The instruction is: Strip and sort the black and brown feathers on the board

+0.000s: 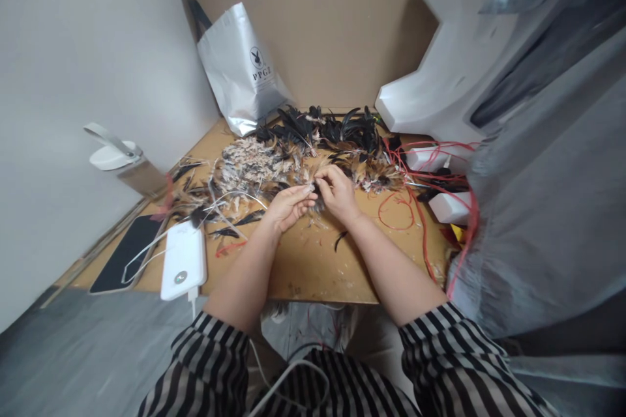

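Note:
My left hand (292, 206) and my right hand (338, 194) meet over the middle of the wooden table. Both have their fingers pinched together, tip to tip, around a small feather (319, 201), whose fluffy part shows below the fingers. The fingers hide most of it. Just beyond my hands lies a heap of brown feathers (337, 159), with long black feathers (298, 127) behind. A pile of pale, cream-coloured feather pieces (249, 166) spreads to the left. One loose dark feather (341, 240) rests near my right wrist.
At left are a white power bank (184, 260) with cables, a dark phone (130, 254) and a lidded cup (139, 172). A silver bag (239, 71) leans at the back. Red cords (423, 234) and white power adapters (450, 207) lie right, beside grey cloth (548, 208).

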{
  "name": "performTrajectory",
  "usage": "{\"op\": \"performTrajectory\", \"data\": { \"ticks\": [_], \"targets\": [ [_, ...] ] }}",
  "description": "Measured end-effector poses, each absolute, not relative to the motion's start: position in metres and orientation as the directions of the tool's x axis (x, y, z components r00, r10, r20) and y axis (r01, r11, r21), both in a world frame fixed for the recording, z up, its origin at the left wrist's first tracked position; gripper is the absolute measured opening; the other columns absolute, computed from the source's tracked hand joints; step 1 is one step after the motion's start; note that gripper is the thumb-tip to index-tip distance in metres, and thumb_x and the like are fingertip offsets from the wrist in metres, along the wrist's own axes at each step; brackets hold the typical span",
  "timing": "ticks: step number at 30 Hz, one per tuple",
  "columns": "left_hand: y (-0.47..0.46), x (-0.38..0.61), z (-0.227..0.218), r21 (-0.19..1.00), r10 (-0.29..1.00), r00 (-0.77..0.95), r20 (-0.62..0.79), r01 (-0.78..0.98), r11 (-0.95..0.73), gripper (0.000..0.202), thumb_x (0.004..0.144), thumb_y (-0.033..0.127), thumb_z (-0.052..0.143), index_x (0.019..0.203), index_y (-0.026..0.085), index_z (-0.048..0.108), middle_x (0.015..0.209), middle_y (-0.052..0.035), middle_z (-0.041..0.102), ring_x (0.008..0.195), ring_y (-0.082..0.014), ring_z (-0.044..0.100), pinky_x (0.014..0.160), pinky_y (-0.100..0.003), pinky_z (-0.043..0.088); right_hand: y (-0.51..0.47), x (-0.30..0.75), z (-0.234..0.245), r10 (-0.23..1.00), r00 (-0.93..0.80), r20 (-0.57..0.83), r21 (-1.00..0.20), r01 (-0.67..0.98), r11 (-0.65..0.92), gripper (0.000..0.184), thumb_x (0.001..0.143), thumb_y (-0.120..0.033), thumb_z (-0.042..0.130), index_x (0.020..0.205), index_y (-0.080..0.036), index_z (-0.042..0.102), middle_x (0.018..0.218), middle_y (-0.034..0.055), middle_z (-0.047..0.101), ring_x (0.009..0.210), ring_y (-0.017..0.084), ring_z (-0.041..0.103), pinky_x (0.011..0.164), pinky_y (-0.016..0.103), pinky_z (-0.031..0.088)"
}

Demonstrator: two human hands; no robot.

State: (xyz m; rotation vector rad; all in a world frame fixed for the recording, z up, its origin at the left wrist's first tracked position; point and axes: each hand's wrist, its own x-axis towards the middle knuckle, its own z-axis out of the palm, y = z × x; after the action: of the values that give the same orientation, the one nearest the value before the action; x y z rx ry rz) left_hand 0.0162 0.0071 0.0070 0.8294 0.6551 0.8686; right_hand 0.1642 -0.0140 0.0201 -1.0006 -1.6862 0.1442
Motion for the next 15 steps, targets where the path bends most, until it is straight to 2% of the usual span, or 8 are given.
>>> {"op": "performTrajectory", "data": {
  "ticks": [4,7,11,15],
  "targets": [
    [0.012,0.016,0.003,0.887,0.935,0.336,-0.113,-0.39,0.248,0.024,0.061,0.019,0.073,0.082,0.01,0.064,0.067,-0.0048,0.067,0.052,-0.0066,0.059,0.042,-0.012,0.04,-0.012,0.161,0.016,0.708,0.126,0.695,-0.675,0.453,0.582,0.013,0.077,-0.024,0.052,0.089,-0.018,0.055,0.095,0.0064,0.055,0.082,0.016,0.054,0.073,0.029,0.044],
    [0.014,0.017,0.002,0.925,0.97,0.231,-0.068,-0.349,0.148,0.028,0.058,0.023,0.075,0.08,0.01,0.065,0.07,-0.006,0.067,0.054,-0.008,0.06,0.044,-0.014,0.04,-0.008,0.159,0.013,0.806,0.231,0.545,-0.829,0.289,0.479,0.019,0.074,-0.031,0.058,0.086,-0.017,0.057,0.087,0.0046,0.058,0.07,0.014,0.054,0.066,0.027,0.044],
    [0.014,0.019,0.001,0.96,0.979,0.202,-0.002,-0.273,0.059,0.027,0.056,0.026,0.075,0.077,0.01,0.066,0.066,-0.0059,0.067,0.056,-0.0101,0.06,0.045,-0.016,0.04,-0.008,0.153,0.013,0.952,0.093,0.293,-0.956,0.018,0.293,0.023,0.068,-0.038,0.063,0.072,-0.015,0.06,0.063,0.0003,0.058,0.058,0.011,0.051,0.059,0.025,0.041],
    [0.013,0.02,-0.001,0.974,0.966,0.259,0.023,-0.223,0.037,0.027,0.056,0.027,0.075,0.076,0.011,0.067,0.065,-0.0054,0.066,0.058,-0.0112,0.06,0.047,-0.018,0.041,-0.009,0.151,0.015,0.98,0.068,0.187,-0.973,-0.121,0.194,0.024,0.06,-0.036,0.068,0.064,-0.016,0.058,0.057,-0.002,0.057,0.052,0.009,0.047,0.053,0.022,0.038]
  ]
}}
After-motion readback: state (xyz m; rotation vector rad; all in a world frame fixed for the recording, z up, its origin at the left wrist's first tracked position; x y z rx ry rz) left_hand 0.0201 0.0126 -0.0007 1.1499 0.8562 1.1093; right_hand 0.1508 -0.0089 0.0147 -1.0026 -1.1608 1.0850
